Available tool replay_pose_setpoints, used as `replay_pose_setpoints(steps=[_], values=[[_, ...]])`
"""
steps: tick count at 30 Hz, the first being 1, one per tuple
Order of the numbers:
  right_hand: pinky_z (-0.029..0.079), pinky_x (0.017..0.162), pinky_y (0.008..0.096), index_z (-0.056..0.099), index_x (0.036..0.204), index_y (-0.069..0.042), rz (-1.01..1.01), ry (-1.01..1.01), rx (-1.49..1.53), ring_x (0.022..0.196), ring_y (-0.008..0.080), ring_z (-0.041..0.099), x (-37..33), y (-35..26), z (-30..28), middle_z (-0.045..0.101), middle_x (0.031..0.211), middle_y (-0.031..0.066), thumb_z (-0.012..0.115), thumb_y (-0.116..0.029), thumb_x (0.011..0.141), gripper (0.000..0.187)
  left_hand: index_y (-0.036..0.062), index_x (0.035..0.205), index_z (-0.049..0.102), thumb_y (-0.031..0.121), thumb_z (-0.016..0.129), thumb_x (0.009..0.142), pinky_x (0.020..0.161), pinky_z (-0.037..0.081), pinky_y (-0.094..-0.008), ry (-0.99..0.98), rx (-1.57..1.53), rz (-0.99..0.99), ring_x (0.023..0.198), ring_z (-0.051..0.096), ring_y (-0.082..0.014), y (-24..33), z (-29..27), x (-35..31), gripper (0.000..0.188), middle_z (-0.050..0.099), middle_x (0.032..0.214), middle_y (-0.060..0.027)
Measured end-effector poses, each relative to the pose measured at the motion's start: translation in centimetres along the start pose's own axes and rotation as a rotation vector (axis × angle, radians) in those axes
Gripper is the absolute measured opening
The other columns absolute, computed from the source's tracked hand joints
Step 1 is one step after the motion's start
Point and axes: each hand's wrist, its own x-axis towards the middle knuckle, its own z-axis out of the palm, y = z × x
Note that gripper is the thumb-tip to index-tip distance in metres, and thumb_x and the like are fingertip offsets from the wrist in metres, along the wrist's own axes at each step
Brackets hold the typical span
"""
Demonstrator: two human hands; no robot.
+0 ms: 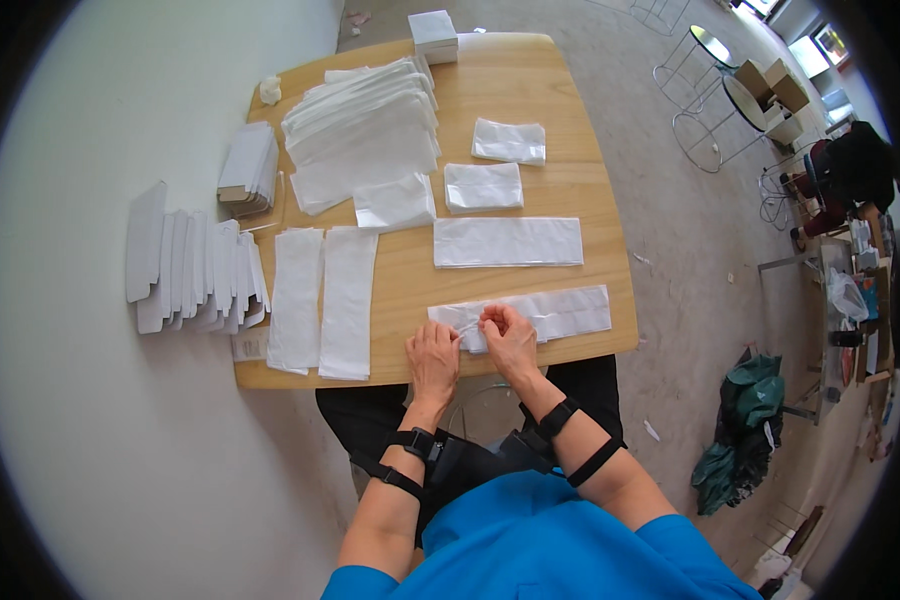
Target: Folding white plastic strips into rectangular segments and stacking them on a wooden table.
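Sleeve, plain white | near edge of surface | being handled by left hand, fingers bent, and right hand, fingertips being pressed together | pinching by either: cannot tell

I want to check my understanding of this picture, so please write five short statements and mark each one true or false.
1. The bare left hand and bare right hand are at the long, glossy white strip near the front edge of the light-brown wooden table. True.
2. The row of flat white cardboard pieces stands at the table's right side. False: the row is at the left side, by the pale wall.
3. Black straps are worn on both arms. True.
4. The dark green plastic bag lies on the table. False: the bag is on the grey floor, right of the table.
5. The square white stack stands at the table's far edge. True.
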Motion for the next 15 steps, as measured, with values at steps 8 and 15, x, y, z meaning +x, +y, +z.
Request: replay_pose_setpoints(steps=[8,15], values=[[0.053,0.073,0.0243,0.062,0.098,0.002,0.033,-0.018,-0.005,0.080,0.0121,0.066,0.1,-0.4,-0.2,0.068,0.086,0.0062,0.058,-0.002,0.084,0.016,0.0066,0.087,0.054,0.013,0.060,0.084,0.081,0.036,-0.0389,0.043,-0.237,-0.090,0.085,0.053,-0.0269,-0.8,-0.1,-0.2,0.009,0.054,0.087,-0.0094],[0.053,0.072,0.0298,0.064,0.093,0.001,0.031,0.009,-0.016,0.075,0.0181,0.068,0.2,-0.6,-0.2,0.069,0.081,0.0094,0.056,-0.005,0.082,0.014,0.0082,0.091,0.053,0.025,0.064,0.082,0.082,0.035,-0.0399,-0.015,-0.303,-0.163,0.092,0.052,-0.0263,0.7,-1.4,0.3,0.022,0.054,0.093,-0.0082]])
